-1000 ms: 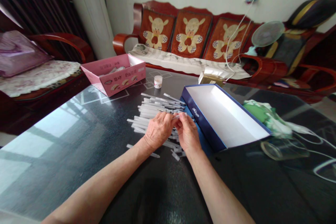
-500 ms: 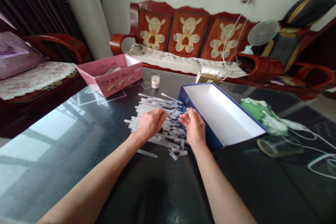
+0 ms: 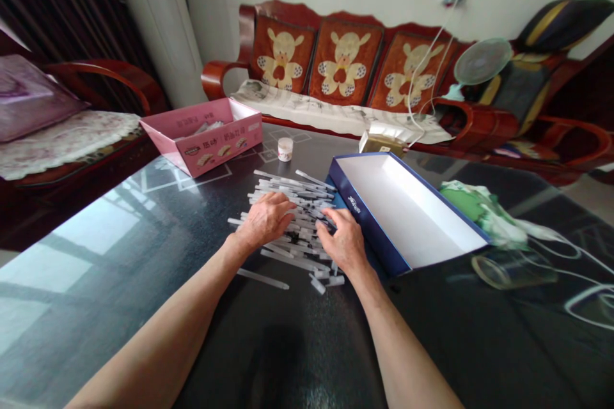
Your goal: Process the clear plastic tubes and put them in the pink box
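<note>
White plastic strips point(image 3: 283, 190), long axes running mostly sideways, are lying under the left hand's point(image 3: 265, 220) open, flat fingers; the right hand point(image 3: 345, 244) is curling against their edge, grip unclear.

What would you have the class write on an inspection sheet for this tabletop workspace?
Surface: glossy dark table top, reflective.
Job's things: heap of translucent plastic sticks; open blue box with white inside, beside the heap.
Clutter: pink carton, small white jar, foil packet, green cloth, clear glass vessel.
Hands: left hand and right hand palm down on the sticks.
Cables: white cable across the table's right side.
Surroundings: red wooden sofa, small fan.
</note>
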### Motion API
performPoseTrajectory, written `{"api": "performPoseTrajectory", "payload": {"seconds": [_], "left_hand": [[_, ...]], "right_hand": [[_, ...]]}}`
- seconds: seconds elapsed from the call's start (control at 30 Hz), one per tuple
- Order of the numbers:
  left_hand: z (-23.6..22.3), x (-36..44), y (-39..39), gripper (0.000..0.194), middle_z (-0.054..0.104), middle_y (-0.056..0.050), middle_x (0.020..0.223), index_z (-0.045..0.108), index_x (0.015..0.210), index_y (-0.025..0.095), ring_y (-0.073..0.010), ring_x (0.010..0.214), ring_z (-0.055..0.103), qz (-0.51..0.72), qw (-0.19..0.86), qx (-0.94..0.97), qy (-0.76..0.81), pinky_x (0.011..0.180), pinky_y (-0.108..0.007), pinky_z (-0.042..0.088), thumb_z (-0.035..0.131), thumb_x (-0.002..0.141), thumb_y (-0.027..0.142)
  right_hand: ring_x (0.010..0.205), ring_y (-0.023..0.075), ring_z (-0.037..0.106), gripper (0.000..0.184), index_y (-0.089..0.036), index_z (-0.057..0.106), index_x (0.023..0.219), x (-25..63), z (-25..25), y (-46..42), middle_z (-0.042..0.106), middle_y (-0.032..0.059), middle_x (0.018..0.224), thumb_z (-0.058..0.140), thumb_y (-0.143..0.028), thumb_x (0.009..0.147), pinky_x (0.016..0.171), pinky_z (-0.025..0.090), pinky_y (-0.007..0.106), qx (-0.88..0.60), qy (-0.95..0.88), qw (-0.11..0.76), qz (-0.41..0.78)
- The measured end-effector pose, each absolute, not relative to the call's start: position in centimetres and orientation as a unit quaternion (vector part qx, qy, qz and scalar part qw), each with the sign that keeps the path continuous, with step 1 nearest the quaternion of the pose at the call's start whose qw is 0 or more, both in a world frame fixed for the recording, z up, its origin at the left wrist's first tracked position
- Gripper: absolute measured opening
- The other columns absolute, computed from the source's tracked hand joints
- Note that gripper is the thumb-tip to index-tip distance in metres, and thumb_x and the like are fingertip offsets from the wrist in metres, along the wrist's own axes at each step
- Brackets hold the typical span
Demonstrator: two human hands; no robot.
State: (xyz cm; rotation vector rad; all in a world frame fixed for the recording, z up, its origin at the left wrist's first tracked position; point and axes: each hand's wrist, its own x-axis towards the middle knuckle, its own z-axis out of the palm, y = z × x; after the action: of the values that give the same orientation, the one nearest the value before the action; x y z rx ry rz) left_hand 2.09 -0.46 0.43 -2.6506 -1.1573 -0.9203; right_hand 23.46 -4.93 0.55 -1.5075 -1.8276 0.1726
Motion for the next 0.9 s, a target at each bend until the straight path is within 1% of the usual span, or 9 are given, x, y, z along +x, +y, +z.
{"api": "performPoseTrajectory", "payload": {"seconds": [0.07, 0.13, 0.23, 0.37, 0.47, 0.53, 0.6, 0.7, 0.9], "left_hand": [[0.5, 1.8, -0.3, 0.024, 0.067, -0.006, 0.089, 0.068, 0.1, 0.018, -0.0187, 0.084, 0.059, -0.34, 0.062, -0.839, -0.421, 0.079, -0.03, 0.047, 0.05, 0.091, 0.031], [0.6, 1.2, 0.0, 0.025, 0.069, -0.006, 0.084, 0.07, 0.096, 0.019, -0.0178, 0.081, 0.061, -0.388, 0.062, -0.769, -0.504, 0.076, -0.027, 0.046, 0.048, 0.091, 0.03], [0.9, 0.1, 0.4, 0.024, 0.072, -0.004, 0.08, 0.071, 0.094, 0.021, -0.0164, 0.074, 0.064, -0.429, 0.032, -0.642, -0.635, 0.068, -0.024, 0.043, 0.05, 0.089, 0.03], [1.3, -0.8, 0.7, 0.025, 0.072, -0.002, 0.073, 0.072, 0.097, 0.022, -0.0153, 0.066, 0.064, -0.434, -0.007, -0.563, -0.703, 0.064, -0.023, 0.04, 0.052, 0.088, 0.033], [1.4, -0.8, 0.7, 0.024, 0.073, -0.003, 0.077, 0.072, 0.098, 0.023, -0.0163, 0.07, 0.066, -0.426, -0.013, -0.558, -0.712, 0.066, -0.023, 0.04, 0.053, 0.087, 0.034], [1.4, -0.7, 0.7, 0.024, 0.074, -0.004, 0.08, 0.072, 0.098, 0.023, -0.0169, 0.071, 0.066, -0.418, -0.019, -0.56, -0.715, 0.067, -0.024, 0.04, 0.053, 0.088, 0.033], [1.3, -0.8, 0.7, 0.024, 0.074, -0.004, 0.081, 0.072, 0.099, 0.024, -0.0173, 0.073, 0.067, -0.414, -0.024, -0.559, -0.718, 0.067, -0.024, 0.04, 0.052, 0.088, 0.033], [1.2, -1.0, 0.9, 0.024, 0.075, -0.004, 0.082, 0.072, 0.099, 0.024, -0.0176, 0.074, 0.067, -0.415, -0.029, -0.549, -0.725, 0.068, -0.025, 0.04, 0.052, 0.089, 0.034], [1.1, -1.3, 1.1, 0.023, 0.074, -0.004, 0.08, 0.072, 0.099, 0.025, -0.0176, 0.075, 0.067, -0.425, -0.036, -0.539, -0.726, 0.068, -0.025, 0.04, 0.053, 0.088, 0.034]], "right_hand": [[0.094, 0.0211, 0.063, 0.021, -0.019, 0.07, 0.097, 23.5, 0.5, -5.1, 0.068, 0.0078, 0.098, 0.058, -0.025, 0.08, 0.088, 0.048, 0.032, -0.574, -0.709, 0.406, 0.056], [0.087, 0.0193, 0.064, 0.017, -0.019, 0.07, 0.089, 23.7, 0.6, -5.0, 0.068, 0.0065, 0.091, 0.055, -0.023, 0.083, 0.084, 0.049, 0.03, -0.565, -0.701, 0.432, 0.052], [0.08, 0.0184, 0.064, 0.017, -0.019, 0.071, 0.085, 23.9, 1.0, -3.8, 0.068, 0.0053, 0.084, 0.055, -0.021, 0.083, 0.079, 0.049, 0.029, -0.572, -0.699, 0.426, 0.043], [0.082, 0.0178, 0.064, 0.019, -0.02, 0.072, 0.089, 22.8, 2.2, -0.2, 0.07, 0.0057, 0.09, 0.054, -0.019, 0.083, 0.08, 0.047, 0.028, -0.586, -0.73, 0.35, 0.028], [0.089, 0.0191, 0.064, 0.021, -0.022, 0.072, 0.097, 21.0, 2.9, 2.9, 0.069, 0.0064, 0.097, 0.055, -0.02, 0.084, 0.081, 0.046, 0.028, -0.61, -0.753, 0.248, 0.006], [0.094, 0.0217, 0.062, 0.022, -0.024, 0.071, 0.101, 19.9, 3.1, 4.5, 0.068, 0.0071, 0.102, 0.056, -0.024, 0.084, 0.082, 0.044, 0.031, -0.618, -0.764, 0.184, -0.018], [0.098, 0.024, 0.061, 0.023, -0.024, 0.071, 0.103, 19.0, 3.2, 5.6, 0.067, 0.0083, 0.105, 0.057, -0.027, 0.084, 0.083, 0.043, 0.034, -0.624, -0.767, 0.144, -0.042], [0.1, 0.0257, 0.06, 0.022, -0.024, 0.071, 0.102, 18.2, 3.3, 6.4, 0.065, 0.0095, 0.106, 0.057, -0.028, 0.084, 0.084, 0.042, 0.036, -0.632, -0.764, 0.114, -0.06], [0.099, 0.0264, 0.06, 0.021, -0.023, 0.071, 0.091, 17.7, 3.2, 6.7, 0.065, 0.0102, 0.103, 0.05, -0.022, 0.087, 0.081, 0.041, 0.037, -0.636, -0.765, 0.083, -0.054]]}}
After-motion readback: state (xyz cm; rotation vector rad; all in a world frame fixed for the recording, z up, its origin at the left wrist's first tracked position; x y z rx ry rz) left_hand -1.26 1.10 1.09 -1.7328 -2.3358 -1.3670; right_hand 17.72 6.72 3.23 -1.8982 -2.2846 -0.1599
